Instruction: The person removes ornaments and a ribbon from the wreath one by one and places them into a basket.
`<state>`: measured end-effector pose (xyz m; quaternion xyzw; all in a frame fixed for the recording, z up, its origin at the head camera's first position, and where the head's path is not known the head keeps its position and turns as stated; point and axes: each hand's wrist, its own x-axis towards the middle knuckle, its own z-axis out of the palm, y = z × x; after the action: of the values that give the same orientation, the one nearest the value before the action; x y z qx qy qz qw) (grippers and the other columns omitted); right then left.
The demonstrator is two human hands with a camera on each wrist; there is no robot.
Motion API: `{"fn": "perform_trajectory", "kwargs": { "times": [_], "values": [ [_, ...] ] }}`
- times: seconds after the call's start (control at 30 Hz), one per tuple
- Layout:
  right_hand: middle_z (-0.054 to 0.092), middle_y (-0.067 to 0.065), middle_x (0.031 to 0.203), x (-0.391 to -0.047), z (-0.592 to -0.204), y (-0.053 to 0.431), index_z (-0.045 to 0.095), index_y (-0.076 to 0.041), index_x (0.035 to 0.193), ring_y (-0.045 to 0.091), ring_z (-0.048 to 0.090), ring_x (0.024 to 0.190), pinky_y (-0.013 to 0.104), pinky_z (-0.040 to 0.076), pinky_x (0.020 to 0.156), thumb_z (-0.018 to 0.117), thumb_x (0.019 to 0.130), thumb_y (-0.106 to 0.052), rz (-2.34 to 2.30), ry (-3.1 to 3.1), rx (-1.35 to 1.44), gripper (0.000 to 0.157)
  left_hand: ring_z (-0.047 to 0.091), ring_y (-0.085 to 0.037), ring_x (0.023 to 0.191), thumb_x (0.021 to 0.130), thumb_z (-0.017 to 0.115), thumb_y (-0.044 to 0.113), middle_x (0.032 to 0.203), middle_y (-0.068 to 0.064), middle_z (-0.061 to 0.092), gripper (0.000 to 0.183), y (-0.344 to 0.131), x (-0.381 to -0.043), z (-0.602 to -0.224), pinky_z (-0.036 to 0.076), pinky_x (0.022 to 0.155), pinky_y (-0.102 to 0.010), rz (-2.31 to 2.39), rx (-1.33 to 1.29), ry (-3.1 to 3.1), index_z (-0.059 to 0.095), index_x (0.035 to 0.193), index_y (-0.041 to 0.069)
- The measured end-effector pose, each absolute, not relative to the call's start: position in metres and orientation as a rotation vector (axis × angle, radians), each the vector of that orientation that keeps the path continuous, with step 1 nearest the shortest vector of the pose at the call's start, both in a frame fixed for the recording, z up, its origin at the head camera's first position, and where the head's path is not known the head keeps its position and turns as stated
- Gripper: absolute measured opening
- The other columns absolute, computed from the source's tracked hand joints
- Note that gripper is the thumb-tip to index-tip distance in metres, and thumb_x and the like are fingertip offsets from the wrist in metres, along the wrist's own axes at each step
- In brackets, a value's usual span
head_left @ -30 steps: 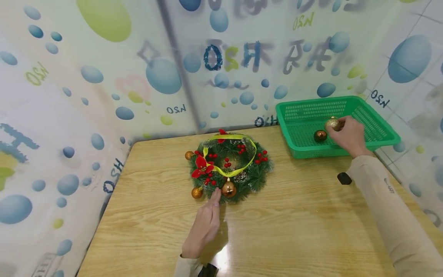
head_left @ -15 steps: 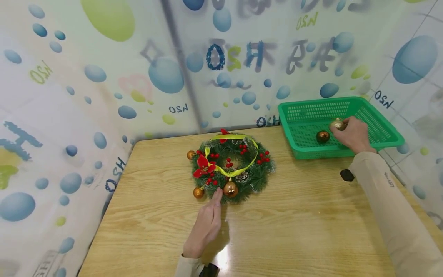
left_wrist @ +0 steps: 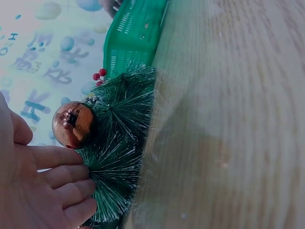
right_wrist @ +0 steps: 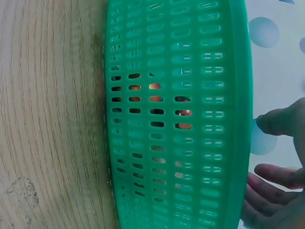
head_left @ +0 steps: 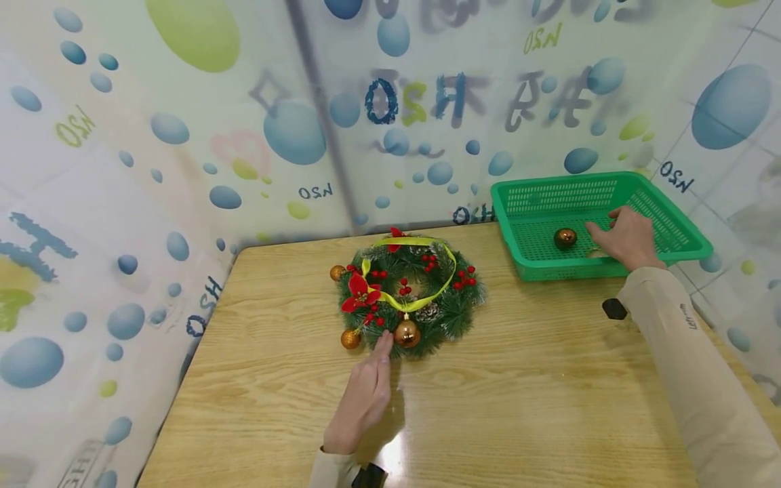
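A green wreath (head_left: 454,318) lies on the table, decked with red poinsettias, berries, pinecones and a yellow ribbon loop. My left hand (head_left: 361,396) rests straight fingers against its front edge, beside a shiny copper bauble (head_left: 407,334). The left wrist view has those fingertips just below the copper bauble (left_wrist: 74,125). Over the front right of a green plastic basket (head_left: 567,271), my right hand (head_left: 633,237) hovers with thumb and fingers parted, holding nothing. A gold glitter bauble (head_left: 596,253) shows partly under it, mostly hidden. A dark copper bauble (head_left: 565,238) sits on the basket floor.
Two orange glitter baubles (head_left: 350,339) stick out at the wreath's left side. The wooden table (head_left: 262,386) meets a bubble-patterned curtain (head_left: 415,183) at the back. In the right wrist view, the slotted basket wall (right_wrist: 212,143) stands before the hand.
My right hand has let go of the gold bauble, which now lies lower in the basket, and its fingers have spread. The left hand stays at the wreath.
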<state>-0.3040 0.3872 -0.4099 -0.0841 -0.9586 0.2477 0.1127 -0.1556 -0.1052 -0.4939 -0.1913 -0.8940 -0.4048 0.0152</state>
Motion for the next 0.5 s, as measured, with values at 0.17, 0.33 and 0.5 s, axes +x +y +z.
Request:
{"fn": "perform_trajectory", "kwargs": {
  "times": [0.17, 0.33, 0.5],
  "values": [
    [0.054, 0.044, 0.118, -0.300, -0.408, 0.385, 0.047, 0.023, 0.130, 0.057, 0.054, 0.105, 0.070, 0.048, 0.084, 0.046, 0.103, -0.040, 0.739, -2.803, -0.239, 0.068, 0.035, -0.034, 0.149, 0.113, 0.023, 0.019, 0.159, -0.022, 0.034, 0.049, -0.105, -0.156, -0.494, 0.031, 0.123, -0.048, -1.270, -0.592, -2.787, 0.037, 0.150, -0.008],
    [0.056, 0.042, 0.115, -0.296, -0.407, 0.378, 0.050, 0.021, 0.127, 0.055, 0.054, 0.103, 0.069, 0.047, 0.086, 0.047, 0.103, -0.036, 0.727, -2.769, -0.185, 0.062, 0.035, -0.035, 0.149, 0.113, 0.023, 0.020, 0.159, -0.022, 0.034, 0.049, -0.105, -0.155, -0.494, 0.031, 0.124, -0.048, -1.279, -0.588, -2.785, 0.037, 0.151, -0.008],
    [0.059, 0.041, 0.112, -0.289, -0.405, 0.364, 0.052, 0.020, 0.126, 0.052, 0.057, 0.100, 0.069, 0.046, 0.087, 0.048, 0.103, -0.031, 0.733, -2.734, -0.125, 0.056, 0.035, -0.035, 0.149, 0.113, 0.024, 0.020, 0.159, -0.022, 0.035, 0.049, -0.105, -0.155, -0.494, 0.031, 0.123, -0.048, -1.285, -0.584, -2.783, 0.037, 0.151, -0.008]
  ]
}}
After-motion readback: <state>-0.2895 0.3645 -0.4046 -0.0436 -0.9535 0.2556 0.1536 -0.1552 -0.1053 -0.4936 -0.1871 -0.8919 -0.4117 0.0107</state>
